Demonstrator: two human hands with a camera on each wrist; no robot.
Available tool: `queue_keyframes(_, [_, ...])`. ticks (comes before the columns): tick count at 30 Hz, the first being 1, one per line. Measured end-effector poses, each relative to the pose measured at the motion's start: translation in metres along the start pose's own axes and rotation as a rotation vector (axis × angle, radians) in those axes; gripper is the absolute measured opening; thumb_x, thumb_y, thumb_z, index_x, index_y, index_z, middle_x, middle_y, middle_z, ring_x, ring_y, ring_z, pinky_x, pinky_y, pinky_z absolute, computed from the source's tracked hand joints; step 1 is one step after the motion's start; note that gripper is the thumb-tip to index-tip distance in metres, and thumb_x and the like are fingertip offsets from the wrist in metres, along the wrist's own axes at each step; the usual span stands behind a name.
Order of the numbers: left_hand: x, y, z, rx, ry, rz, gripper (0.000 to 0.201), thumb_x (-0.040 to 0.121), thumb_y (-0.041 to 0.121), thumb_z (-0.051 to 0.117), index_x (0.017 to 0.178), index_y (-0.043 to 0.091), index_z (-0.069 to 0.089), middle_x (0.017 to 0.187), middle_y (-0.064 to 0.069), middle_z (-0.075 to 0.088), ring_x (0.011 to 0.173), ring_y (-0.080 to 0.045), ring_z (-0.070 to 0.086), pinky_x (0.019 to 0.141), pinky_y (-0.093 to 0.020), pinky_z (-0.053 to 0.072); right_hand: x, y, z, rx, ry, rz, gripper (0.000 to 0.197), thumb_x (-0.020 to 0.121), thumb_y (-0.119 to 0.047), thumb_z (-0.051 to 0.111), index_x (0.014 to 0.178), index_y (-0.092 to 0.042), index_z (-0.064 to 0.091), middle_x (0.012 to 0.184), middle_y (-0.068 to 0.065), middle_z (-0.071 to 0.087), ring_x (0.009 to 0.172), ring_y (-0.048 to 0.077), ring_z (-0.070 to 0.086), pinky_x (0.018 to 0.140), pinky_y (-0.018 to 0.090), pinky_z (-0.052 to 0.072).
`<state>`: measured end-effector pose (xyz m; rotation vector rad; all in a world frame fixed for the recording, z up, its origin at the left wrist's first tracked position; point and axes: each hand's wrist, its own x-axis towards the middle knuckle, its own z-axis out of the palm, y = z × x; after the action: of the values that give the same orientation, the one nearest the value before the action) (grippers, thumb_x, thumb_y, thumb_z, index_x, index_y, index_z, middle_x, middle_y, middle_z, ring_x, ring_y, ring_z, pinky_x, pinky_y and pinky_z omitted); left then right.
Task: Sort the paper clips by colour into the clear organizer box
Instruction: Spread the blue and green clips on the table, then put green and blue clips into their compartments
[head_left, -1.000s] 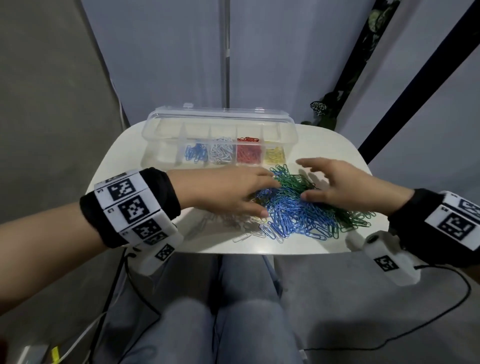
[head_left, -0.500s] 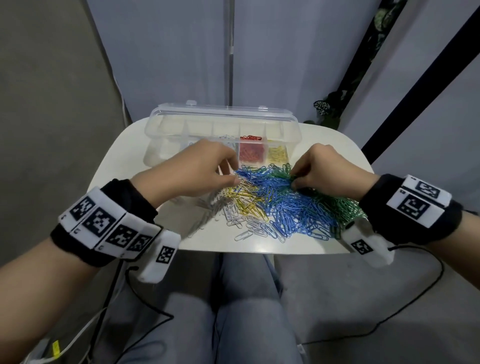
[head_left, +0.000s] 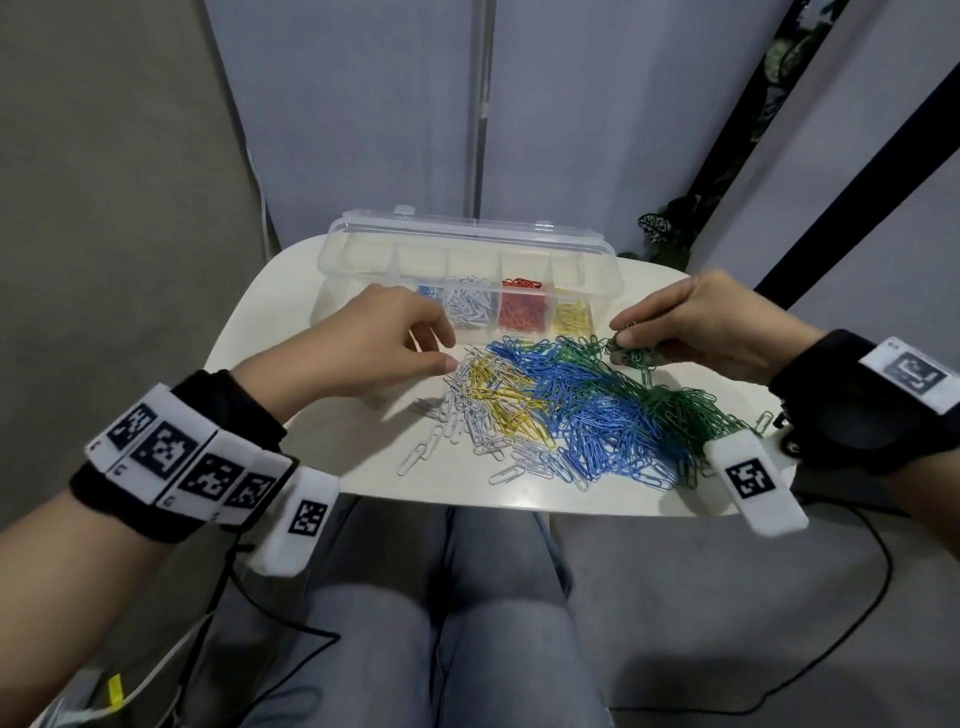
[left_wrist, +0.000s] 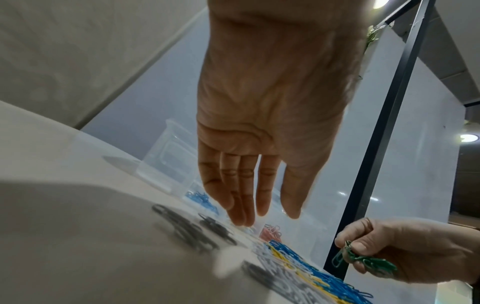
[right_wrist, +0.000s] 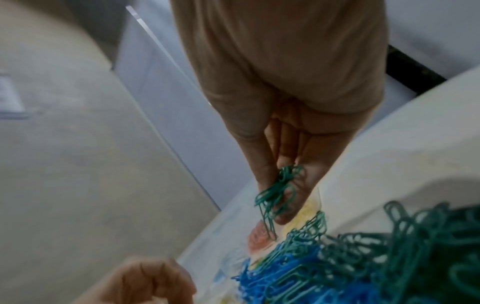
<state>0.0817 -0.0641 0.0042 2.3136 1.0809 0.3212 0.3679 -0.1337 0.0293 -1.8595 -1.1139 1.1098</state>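
Note:
The clear organizer box stands open at the table's far edge, with blue, white, red and yellow clips in separate compartments. In front of it lies a mixed pile: white clips, yellow clips, blue clips and green clips. My left hand hovers at the pile's left edge; its fingers hang straight and hold nothing. My right hand pinches a bunch of green clips just above the pile's far right end.
The small white table has bare surface left of the pile. My knees sit under its near edge, with cables on the floor. A dark pole and a plant stand behind on the right.
Both hands have come off the middle of the pile and moved apart. The right one has lifted away a bunch of green clips. The left hand has uncurled beside the box.

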Motion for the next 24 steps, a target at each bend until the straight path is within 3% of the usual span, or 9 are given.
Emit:
queue_keyframes(4, [-0.004, -0.004, -0.007, -0.034, 0.094, -0.021, 0.014, 0.08, 0.023, 0.074, 0.089, 0.012, 0.071, 0.078, 0.001, 0.07, 0.073, -0.016, 0.064, 0.069, -0.025, 0.047, -0.005, -0.008, 0.004, 0.24, -0.114, 0.116, 0.02, 0.065, 0.01, 0.067, 0.084, 0.003, 0.067, 0.067, 0.012, 0.07, 0.059, 0.019, 0.07, 0.046, 0.019, 0.054])
queue_keyframes(7, [-0.006, -0.014, -0.022, -0.066, 0.359, -0.081, 0.012, 0.08, 0.023, 0.074, 0.081, 0.013, 0.069, 0.069, 0.004, 0.065, 0.063, -0.013, 0.059, 0.063, -0.026, 0.046, -0.007, -0.019, 0.01, 0.3, -0.173, 0.127, 0.024, 0.062, 0.007, 0.067, 0.086, 0.002, 0.068, 0.07, 0.013, 0.071, 0.062, 0.02, 0.072, 0.047, 0.018, 0.054])
queue_keyframes(10, [-0.003, -0.031, -0.04, -0.117, 0.545, -0.151, 0.02, 0.08, 0.025, 0.075, 0.093, 0.012, 0.068, 0.08, -0.002, 0.066, 0.067, -0.019, 0.06, 0.066, -0.026, 0.047, -0.005, -0.033, 0.02, 0.311, -0.208, 0.112, 0.022, 0.059, 0.006, 0.068, 0.08, 0.002, 0.072, 0.076, 0.016, 0.071, 0.063, 0.022, 0.071, 0.052, 0.023, 0.058])
queue_keyframes(13, [0.001, -0.048, -0.048, -0.134, 0.541, -0.192, 0.026, 0.082, 0.026, 0.073, 0.104, 0.013, 0.069, 0.096, -0.006, 0.066, 0.079, -0.027, 0.065, 0.077, -0.041, 0.055, -0.002, -0.049, 0.034, 0.269, -0.251, 0.083, 0.024, 0.055, 0.003, 0.072, 0.078, -0.001, 0.075, 0.078, 0.015, 0.071, 0.062, 0.019, 0.066, 0.06, 0.024, 0.059])
queue_keyframes(15, [0.003, -0.054, -0.049, -0.166, 0.528, -0.211, 0.024, 0.084, 0.023, 0.071, 0.105, 0.011, 0.07, 0.102, -0.008, 0.067, 0.081, -0.027, 0.066, 0.066, -0.043, 0.059, -0.001, -0.061, 0.046, 0.285, -0.284, 0.075, 0.028, 0.058, 0.006, 0.069, 0.086, 0.004, 0.071, 0.075, 0.015, 0.072, 0.06, 0.019, 0.069, 0.053, 0.023, 0.058])
queue_keyframes(17, [0.007, -0.057, -0.051, -0.18, 0.534, -0.217, 0.021, 0.086, 0.019, 0.069, 0.104, 0.009, 0.071, 0.102, -0.01, 0.068, 0.08, -0.026, 0.067, 0.055, -0.038, 0.058, 0.003, -0.073, 0.059, 0.266, -0.292, 0.066, 0.034, 0.058, 0.005, 0.07, 0.091, 0.006, 0.068, 0.077, 0.016, 0.072, 0.065, 0.021, 0.071, 0.052, 0.025, 0.058])
queue_keyframes(18, [0.008, -0.059, -0.051, -0.193, 0.541, -0.222, 0.02, 0.086, 0.018, 0.069, 0.103, 0.008, 0.071, 0.101, -0.01, 0.067, 0.079, -0.025, 0.067, 0.052, -0.033, 0.057, 0.006, -0.079, 0.066, 0.214, -0.279, 0.046, 0.036, 0.054, 0.002, 0.074, 0.09, 0.003, 0.07, 0.08, 0.016, 0.072, 0.072, 0.021, 0.069, 0.061, 0.031, 0.06])
queue_keyframes(20, [0.011, -0.063, -0.052, -0.231, 0.55, -0.236, 0.018, 0.085, 0.014, 0.07, 0.1, 0.005, 0.071, 0.096, -0.011, 0.067, 0.075, -0.023, 0.065, 0.051, -0.031, 0.057, 0.013, -0.092, 0.081, 0.113, -0.233, -0.02, 0.034, 0.051, -0.002, 0.08, 0.085, -0.001, 0.074, 0.087, 0.018, 0.072, 0.08, 0.024, 0.065, 0.072, 0.028, 0.056])
queue_keyframes(24, [0.014, -0.07, -0.049, -0.319, 0.539, -0.267, 0.011, 0.083, 0.009, 0.07, 0.092, 0.001, 0.07, 0.084, -0.011, 0.066, 0.057, -0.018, 0.061, 0.051, -0.024, 0.057, 0.023, -0.119, 0.116, 0.08, -0.156, -0.175, 0.022, 0.07, 0.012, 0.073, 0.092, 0.01, 0.069, 0.075, 0.019, 0.072, 0.063, 0.024, 0.071, 0.056, 0.024, 0.057])
